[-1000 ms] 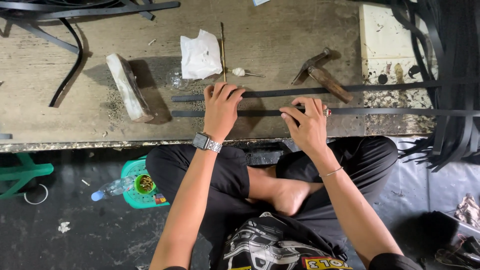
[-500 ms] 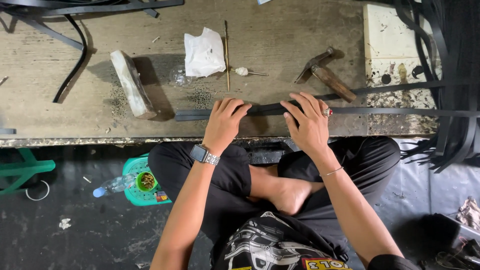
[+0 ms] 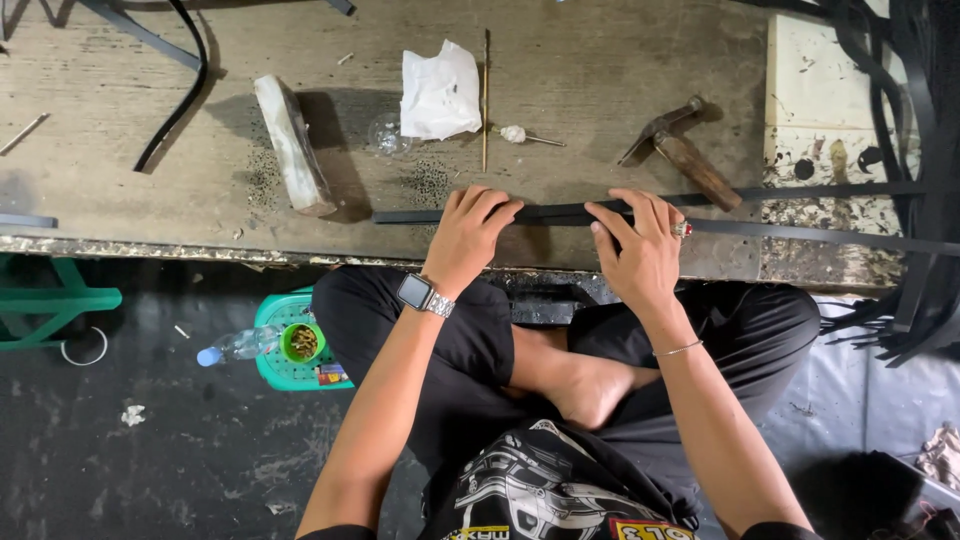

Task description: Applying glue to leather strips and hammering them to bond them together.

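I sit cross-legged at a low wooden board. Two long black strips lie across it near its front edge, running off to the right. My left hand, with a watch on the wrist, presses its fingertips down on the strips. My right hand, wearing a red-stoned ring, pinches the same strips just to the right. A hammer lies on the board beyond my right hand.
A whitish block, a crumpled white cloth, a thin stick and a small swab lie on the board. Black strips pile at the right. A green tray with a bottle and cup sits on the floor.
The two strips, apart a second ago, now lie together. Both hands have closed in on them near the board's front edge, and the view has shifted slightly.
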